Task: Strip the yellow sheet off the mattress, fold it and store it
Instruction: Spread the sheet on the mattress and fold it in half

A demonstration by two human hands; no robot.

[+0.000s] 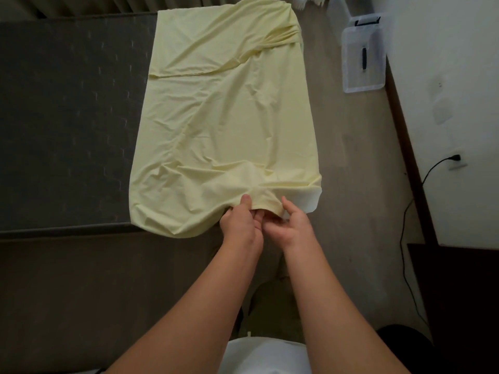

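Gripping yellow sheet (224, 117) (near hem) | left hand (241, 225): pinching it | right hand (293, 225): pinching it

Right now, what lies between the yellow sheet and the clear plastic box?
Only bare floor separates the yellow sheet and the clear plastic box, in the head view.

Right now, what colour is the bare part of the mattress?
Dark grey mattress, with a faint quilted pattern; the head view shows it.
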